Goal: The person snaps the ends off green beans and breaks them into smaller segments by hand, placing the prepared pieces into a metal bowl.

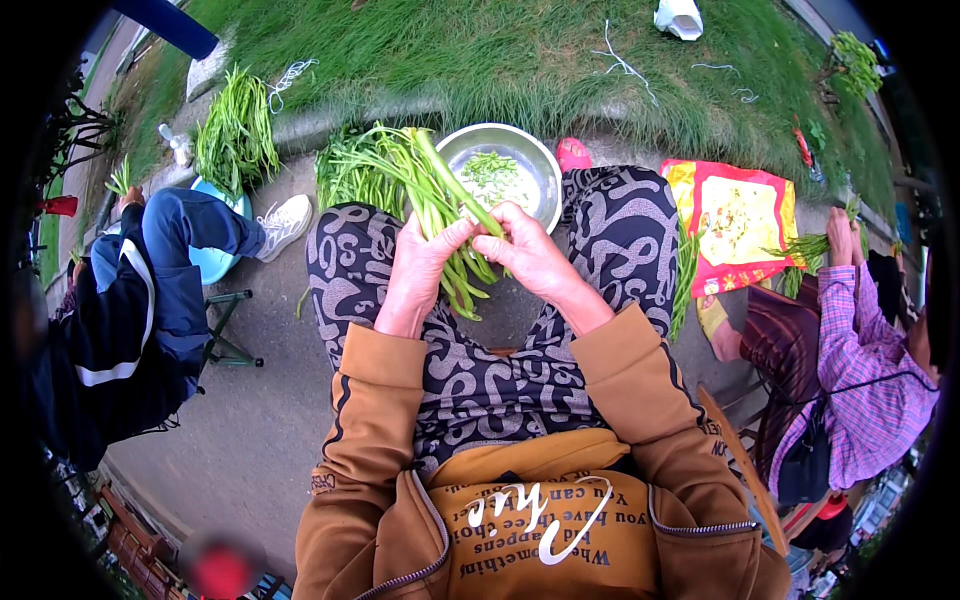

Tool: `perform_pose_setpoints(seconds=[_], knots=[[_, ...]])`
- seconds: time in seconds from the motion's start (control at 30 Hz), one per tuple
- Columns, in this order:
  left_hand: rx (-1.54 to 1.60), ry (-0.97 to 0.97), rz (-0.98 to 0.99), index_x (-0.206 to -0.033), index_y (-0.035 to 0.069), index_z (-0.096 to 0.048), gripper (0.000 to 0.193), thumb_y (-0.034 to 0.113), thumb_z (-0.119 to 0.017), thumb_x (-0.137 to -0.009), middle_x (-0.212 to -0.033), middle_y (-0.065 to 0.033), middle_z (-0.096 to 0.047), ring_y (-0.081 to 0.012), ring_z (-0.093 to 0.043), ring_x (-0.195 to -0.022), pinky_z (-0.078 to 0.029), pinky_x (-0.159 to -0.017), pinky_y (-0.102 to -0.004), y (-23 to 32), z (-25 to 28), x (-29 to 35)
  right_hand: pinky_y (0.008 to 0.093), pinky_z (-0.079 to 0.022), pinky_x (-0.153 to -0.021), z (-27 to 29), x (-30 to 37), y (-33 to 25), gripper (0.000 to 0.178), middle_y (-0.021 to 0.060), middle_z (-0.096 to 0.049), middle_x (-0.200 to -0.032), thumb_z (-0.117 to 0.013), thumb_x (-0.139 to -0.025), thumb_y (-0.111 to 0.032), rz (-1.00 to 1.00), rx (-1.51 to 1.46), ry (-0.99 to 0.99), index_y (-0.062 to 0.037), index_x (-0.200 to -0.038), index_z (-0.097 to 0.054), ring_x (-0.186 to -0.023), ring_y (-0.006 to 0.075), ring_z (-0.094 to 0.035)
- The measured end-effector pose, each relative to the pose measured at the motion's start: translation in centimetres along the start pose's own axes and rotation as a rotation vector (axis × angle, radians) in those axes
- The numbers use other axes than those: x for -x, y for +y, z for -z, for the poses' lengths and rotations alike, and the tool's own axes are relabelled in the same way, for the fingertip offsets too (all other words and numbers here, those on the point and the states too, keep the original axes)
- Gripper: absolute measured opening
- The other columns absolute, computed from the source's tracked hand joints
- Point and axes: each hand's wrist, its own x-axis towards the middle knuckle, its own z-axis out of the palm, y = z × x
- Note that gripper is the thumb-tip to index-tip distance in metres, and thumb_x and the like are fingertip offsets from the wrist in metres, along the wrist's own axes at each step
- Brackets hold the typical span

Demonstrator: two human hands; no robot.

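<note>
My left hand (pixel 424 262) is closed around a bunch of long green vegetable stalks (pixel 428 195) above my lap. The stalks fan out up and to the left, and their lower ends hang below my fingers. My right hand (pixel 537 262) meets the left one at the bunch's right side. Its thumb and fingers pinch the end of one thick stalk (pixel 462 192). Just beyond my hands stands a round metal basin (pixel 552 172) with short cut green pieces (pixel 490 168) in it. A heap of leafy greens (pixel 345 172) lies left of the basin, partly behind the bunch.
On the left sits a person in blue trousers (pixel 200 222), near a light blue basin (pixel 210 262) and more greens (pixel 238 135). To the right, a person in a checked shirt (pixel 870 340) handles stalks beside a red and yellow sack (pixel 680 180). A kerb (pixel 300 128) borders the grass ahead.
</note>
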Motion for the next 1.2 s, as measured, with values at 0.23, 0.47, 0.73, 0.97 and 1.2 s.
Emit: perform_pose_setpoints(seconds=[0.23, 0.47, 0.73, 0.97, 1.2], knots=[[0.208, 0.002, 0.078, -0.107, 0.002, -0.056, 0.03, 0.013, -0.068, -0.082, -0.084, -0.0019, -0.058, -0.0095, -0.055, -0.07, -0.047, -0.064, -0.0231, -0.6, 1.3, -0.3, 0.0245, -0.047, -0.063, 0.6, -0.2, -2.0, 0.011, 0.0031, -0.054, -0.078, -0.054, -0.089, -0.01, -0.048, -0.382, 0.212, -0.0046, -0.096, -0.049, -0.07, 0.01, -0.055], [0.309, -0.002, 0.116, -0.11, 0.003, -0.055, 0.033, 0.015, -0.068, -0.082, -0.084, -0.0015, -0.057, -0.0101, -0.054, -0.071, -0.047, -0.064, -0.0236, -0.6, 1.5, -0.4, 0.0186, -0.036, -0.041, 1.1, -0.2, -3.0, 0.017, 0.0019, -0.049, -0.075, -0.055, -0.087, -0.007, 0.037, -0.295, 0.448, -0.0041, -0.099, -0.044, -0.051, 0.0059, -0.047], [0.243, -0.051, 0.106, -0.112, 0.006, -0.054, 0.033, 0.011, -0.067, -0.082, -0.098, -0.0022, -0.06, -0.014, -0.059, -0.089, -0.049, -0.079, -0.0282, -0.9, 0.7, -0.2, 0.027, -0.045, -0.068, -2.0, 0.4, -0.9, 0.031, 0.0031, -0.053, -0.081, -0.064, -0.082, -0.012, 0.253, 0.349, 0.076, -0.0018, -0.108, -0.048, -0.076, 0.0136, -0.055], [0.407, 0.005, 0.114, -0.11, 0.006, -0.051, 0.03, 0.016, -0.064, -0.085, -0.086, -0.0033, -0.056, -0.0114, -0.054, -0.068, -0.049, -0.063, -0.0266, -0.8, 0.5, -0.4, 0.0182, -0.039, -0.051, -0.3, -0.1, -3.0, 0.031, -0.0002, -0.052, -0.075, -0.054, -0.09, -0.013, 0.098, -0.408, 0.298, -0.0004, -0.117, -0.045, -0.058, 0.0056, -0.048], [0.381, -0.142, 0.09, -0.117, 0.006, -0.048, 0.041, 0.026, -0.063, -0.085, -0.117, -0.0137, -0.056, -0.0242, -0.055, -0.106, -0.046, -0.091, -0.0377, -1.2, 0.2, -0.5, 0.0297, -0.049, -0.067, -1.0, 0.6, -3.3, 0.034, 0.009, -0.06, -0.089, -0.061, -0.087, -0.022, 0.036, 0.283, 0.033, -0.0016, -0.112, -0.052, -0.079, 0.0179, -0.061]])
